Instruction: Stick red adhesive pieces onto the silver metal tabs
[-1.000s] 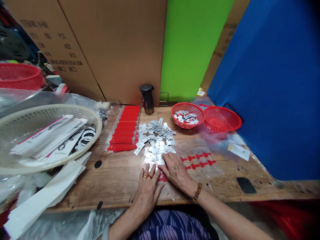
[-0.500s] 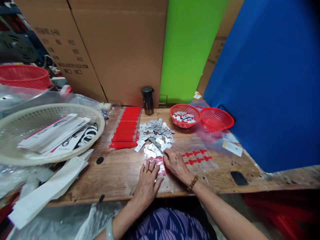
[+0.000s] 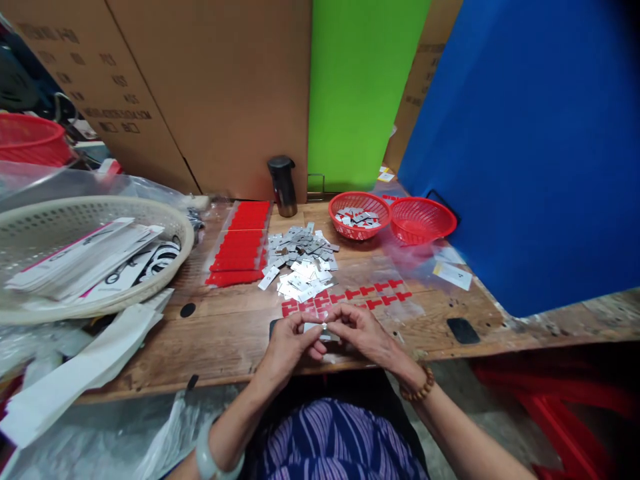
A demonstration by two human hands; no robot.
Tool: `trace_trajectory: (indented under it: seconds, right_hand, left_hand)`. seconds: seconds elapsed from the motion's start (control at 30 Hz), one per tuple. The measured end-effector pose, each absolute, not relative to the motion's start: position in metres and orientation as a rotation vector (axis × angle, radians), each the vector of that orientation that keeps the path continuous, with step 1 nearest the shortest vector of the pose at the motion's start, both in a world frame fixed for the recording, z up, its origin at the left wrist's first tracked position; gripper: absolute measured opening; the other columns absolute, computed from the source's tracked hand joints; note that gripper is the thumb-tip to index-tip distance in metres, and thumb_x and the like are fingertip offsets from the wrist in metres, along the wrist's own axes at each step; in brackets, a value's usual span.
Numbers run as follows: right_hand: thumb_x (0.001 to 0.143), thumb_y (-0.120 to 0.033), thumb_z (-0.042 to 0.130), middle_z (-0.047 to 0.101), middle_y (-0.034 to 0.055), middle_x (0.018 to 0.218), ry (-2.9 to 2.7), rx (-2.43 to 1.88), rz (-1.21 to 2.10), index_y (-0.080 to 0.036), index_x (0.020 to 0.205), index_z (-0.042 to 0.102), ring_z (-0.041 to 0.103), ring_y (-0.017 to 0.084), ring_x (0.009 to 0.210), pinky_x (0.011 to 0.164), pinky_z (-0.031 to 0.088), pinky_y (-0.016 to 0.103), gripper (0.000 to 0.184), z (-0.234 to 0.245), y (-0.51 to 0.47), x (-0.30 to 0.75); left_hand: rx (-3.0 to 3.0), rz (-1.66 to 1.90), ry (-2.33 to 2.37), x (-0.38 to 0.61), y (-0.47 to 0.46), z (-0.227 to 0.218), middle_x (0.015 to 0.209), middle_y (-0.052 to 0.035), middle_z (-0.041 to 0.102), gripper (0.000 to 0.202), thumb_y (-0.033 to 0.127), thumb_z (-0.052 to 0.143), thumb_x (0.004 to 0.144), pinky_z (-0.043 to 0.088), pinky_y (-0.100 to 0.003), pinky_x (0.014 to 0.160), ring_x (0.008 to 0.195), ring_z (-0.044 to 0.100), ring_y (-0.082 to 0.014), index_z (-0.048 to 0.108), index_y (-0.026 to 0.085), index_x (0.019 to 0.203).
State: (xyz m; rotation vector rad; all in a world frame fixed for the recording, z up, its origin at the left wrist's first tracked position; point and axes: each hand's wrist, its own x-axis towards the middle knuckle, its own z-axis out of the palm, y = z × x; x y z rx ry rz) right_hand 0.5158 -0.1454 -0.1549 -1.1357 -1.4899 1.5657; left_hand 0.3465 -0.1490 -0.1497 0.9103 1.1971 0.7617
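Note:
Near the table's front edge, my left hand (image 3: 289, 345) pinches a small flat silver plate (image 3: 313, 328) between thumb and fingers. My right hand (image 3: 361, 332) is closed at the plate's right end, fingertips pinched together against it. Just beyond the hands lies a clear sheet with rows of red T-shaped stickers (image 3: 370, 291), its left part partly hidden by plates and fingers. A loose heap of silver plates (image 3: 303, 248) sits behind it. To the left of the heap are overlapping sheets of red stickers (image 3: 243, 243).
A red basket (image 3: 354, 231) with plates in it stands beside another red basket (image 3: 420, 230) at the right. A dark bottle (image 3: 283, 188) stands by the cardboard (image 3: 220, 93). At left is a large cream basket (image 3: 170, 280) of printed cards. A blue panel (image 3: 525, 153) borders the right side.
My right hand has come away from the heap towards me. My left hand has lifted off the sticker sheet, and both hands now meet around a silver plate. The view has shifted slightly.

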Motion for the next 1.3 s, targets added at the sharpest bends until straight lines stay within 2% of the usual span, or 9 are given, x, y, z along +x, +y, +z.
trace_trajectory:
  seconds: [0.2,0.3,0.4,0.53,0.8,0.87,1.0,1.13,1.3]
  right_hand:
    - [0.074,-0.020,0.064,0.054,-0.0023,0.078,-1.628,-1.214,1.324,-0.024,0.108,0.054,0.051,0.012,0.069,0.063,0.042,0.023,0.035,-0.159,-0.173,0.528]
    - [0.076,-0.016,0.062,0.055,0.0000,0.087,-1.727,-1.209,1.158,-0.023,0.105,0.056,0.052,0.013,0.075,0.070,0.042,0.024,0.031,-0.158,-0.181,0.528]
    - [0.078,-0.017,0.060,0.057,0.0004,0.086,-1.798,-1.196,1.071,-0.022,0.099,0.058,0.053,0.013,0.075,0.069,0.041,0.024,0.021,-0.157,-0.184,0.528]
    - [0.079,-0.018,0.060,0.059,0.0001,0.082,-1.808,-1.193,1.039,-0.020,0.092,0.059,0.053,0.013,0.074,0.068,0.040,0.024,0.013,-0.158,-0.185,0.529]
    - [0.079,-0.022,0.060,0.061,0.0005,0.080,-1.803,-1.218,1.066,-0.019,0.089,0.060,0.054,0.013,0.070,0.064,0.042,0.024,0.010,-0.172,-0.198,0.532]
    - [0.079,-0.022,0.061,0.061,0.0014,0.086,-1.839,-1.219,1.097,-0.020,0.095,0.059,0.055,0.013,0.074,0.067,0.043,0.024,0.017,-0.174,-0.201,0.535]
    - [0.076,-0.023,0.063,0.059,0.0048,0.099,-1.841,-1.277,1.077,-0.022,0.116,0.049,0.056,0.015,0.082,0.073,0.046,0.027,0.043,-0.174,-0.195,0.545]
    - [0.083,-0.019,0.050,0.060,0.0046,0.088,-1.761,-1.456,0.809,-0.020,0.096,0.058,0.056,0.016,0.080,0.074,0.046,0.030,0.015,-0.171,-0.173,0.551]
    - [0.083,-0.016,0.048,0.059,0.0053,0.086,-1.889,-1.526,0.676,-0.018,0.087,0.058,0.055,0.017,0.080,0.075,0.044,0.030,0.011,-0.175,-0.149,0.546]
  left_hand:
    - [0.709,0.780,1.200,0.350,-0.162,-0.144,0.053,-0.0037,0.066,0.033,0.031,0.073,0.063,0.047,-0.016,0.046,0.043,0.060,-0.0094,0.056,0.011,0.083]
    - [0.675,0.753,1.194,0.351,-0.166,-0.144,0.054,-0.0046,0.067,0.033,0.029,0.073,0.063,0.047,-0.016,0.045,0.042,0.060,-0.0094,0.056,0.011,0.085]
    - [0.677,0.763,1.173,0.352,-0.169,-0.147,0.055,-0.0047,0.067,0.032,0.028,0.073,0.063,0.047,-0.015,0.045,0.043,0.060,-0.0096,0.057,0.010,0.084]
    - [0.675,0.767,1.157,0.353,-0.172,-0.147,0.053,-0.0044,0.066,0.032,0.025,0.074,0.062,0.048,-0.016,0.045,0.044,0.061,-0.0101,0.057,0.009,0.084]
    - [0.612,0.702,1.150,0.357,-0.181,-0.153,0.049,-0.0047,0.065,0.029,0.023,0.075,0.060,0.048,-0.016,0.043,0.040,0.059,-0.0097,0.057,0.008,0.077]
    - [0.583,0.678,1.144,0.355,-0.183,-0.157,0.049,-0.0045,0.064,0.028,0.022,0.075,0.061,0.049,-0.016,0.043,0.041,0.060,-0.0100,0.056,0.009,0.077]
    - [0.532,0.693,1.163,0.348,-0.180,-0.159,0.052,-0.0049,0.065,0.022,0.017,0.072,0.065,0.049,-0.014,0.045,0.043,0.061,-0.0092,0.055,0.009,0.078]
    - [0.512,0.807,1.205,0.344,-0.166,-0.152,0.062,-0.0075,0.069,0.022,0.008,0.069,0.067,0.053,-0.015,0.053,0.052,0.065,-0.0105,0.054,0.010,0.084]
    - [0.574,0.918,1.167,0.353,-0.145,-0.153,0.067,-0.0092,0.071,0.025,0.006,0.066,0.069,0.055,-0.019,0.059,0.063,0.069,-0.0155,0.053,0.010,0.090]
